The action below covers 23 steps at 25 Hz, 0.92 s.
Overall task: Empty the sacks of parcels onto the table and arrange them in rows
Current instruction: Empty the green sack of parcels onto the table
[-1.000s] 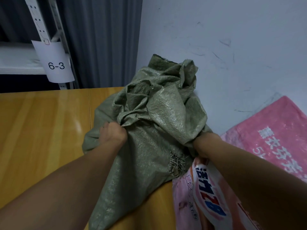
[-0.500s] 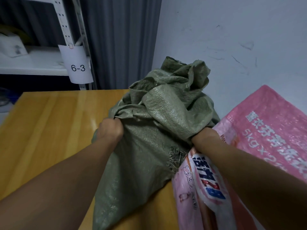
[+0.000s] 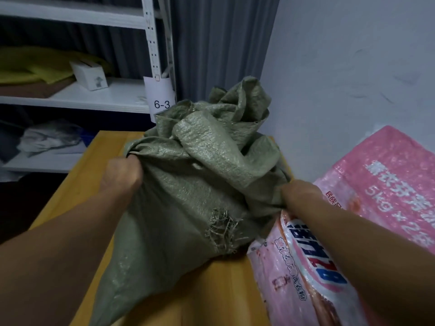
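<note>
At the far left, behind the bench (image 3: pixel 70 198), a white shelf rack (image 3: pixel 122 97) holds a small white box (image 3: pixel 90 75) and yellow fabric, with a paper tag reading 6-3 (image 3: pixel 161 100) hanging from its upright. The bench is bare yellow wood on this side, and no parcels lie on it yet.

The left hand (image 3: pixel 122 176) is closed in a fist on a gathered fold at the left edge of the green sack (image 3: pixel 188 196). The sack sits on the bench in the middle of the view, its crumpled upper end bunched high toward the grey curtain (image 3: pixel 219 43) and wall, its lower corner trailing toward the person. Its long axis therefore runs from near-left up and away to the far centre. A frayed tear (image 3: pixel 222 229) shows on its front face.

The right hand (image 3: pixel 300 192) is clamped on the sack's right edge, just beside the pink sacks (image 3: pixel 388 184) stacked along the right.

The woven plastic cloth looks soft and limp but slick, so fistfuls of bunched fabric probably hold better than a flat pinch. The bulge suggests some weight inside, though the contents are hidden. Which end is the mouth cannot be told. Gripping away from the tear seems wise, since it could rip further under load.
</note>
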{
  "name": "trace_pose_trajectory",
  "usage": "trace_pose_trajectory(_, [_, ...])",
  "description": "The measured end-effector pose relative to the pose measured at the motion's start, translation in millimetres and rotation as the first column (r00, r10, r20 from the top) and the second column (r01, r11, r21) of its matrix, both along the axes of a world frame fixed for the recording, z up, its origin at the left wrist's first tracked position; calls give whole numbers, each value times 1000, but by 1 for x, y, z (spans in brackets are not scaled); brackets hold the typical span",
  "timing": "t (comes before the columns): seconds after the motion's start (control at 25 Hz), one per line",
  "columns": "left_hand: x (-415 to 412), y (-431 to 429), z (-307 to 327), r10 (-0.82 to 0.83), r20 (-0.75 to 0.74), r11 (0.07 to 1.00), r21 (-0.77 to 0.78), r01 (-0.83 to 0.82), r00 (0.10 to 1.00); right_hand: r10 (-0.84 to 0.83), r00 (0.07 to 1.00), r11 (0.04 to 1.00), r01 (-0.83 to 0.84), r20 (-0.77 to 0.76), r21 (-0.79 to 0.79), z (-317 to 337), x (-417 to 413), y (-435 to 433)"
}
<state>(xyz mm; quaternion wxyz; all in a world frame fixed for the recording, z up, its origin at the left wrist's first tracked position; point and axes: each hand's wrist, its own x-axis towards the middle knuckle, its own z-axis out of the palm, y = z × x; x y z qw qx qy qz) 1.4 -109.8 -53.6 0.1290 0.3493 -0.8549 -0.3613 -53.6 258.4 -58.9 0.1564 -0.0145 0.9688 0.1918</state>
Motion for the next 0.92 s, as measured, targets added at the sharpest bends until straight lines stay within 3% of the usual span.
trace_pose_trajectory(0.08, [10, -12, -1, -18, 7, 999, -29, 18, 1000, 1, 1000, 1000, 0, -18, 27, -2, 3, 4])
trace_pose_trajectory(0.32, [20, 21, -13, 1, 28, 997, 74, -3, 1000, 37, 999, 985, -38, 7, 171, -3, 10, 37])
trace_pose_trajectory(0.64, [10, 51, -32, -38, 100, 995, 97, 29, 994, -27, 1000, 992, 26, 7, 126, -4, 20, 53])
trace_pose_trajectory(0.76, [11, 56, -32, -66, 127, 994, 90, 55, 990, 33, 996, 999, -32, -78, 17, 10, 24, 38])
trace_pose_trajectory(0.84, [13, 58, -33, -93, 143, 994, 71, 83, 985, 89, 968, 976, -131, -236, -171, 25, 28, 17])
trace_pose_trajectory(0.92, [17, 58, -35, -94, 165, 996, 20, 92, 982, 61, 914, 894, -229, -400, -386, 46, 30, -12])
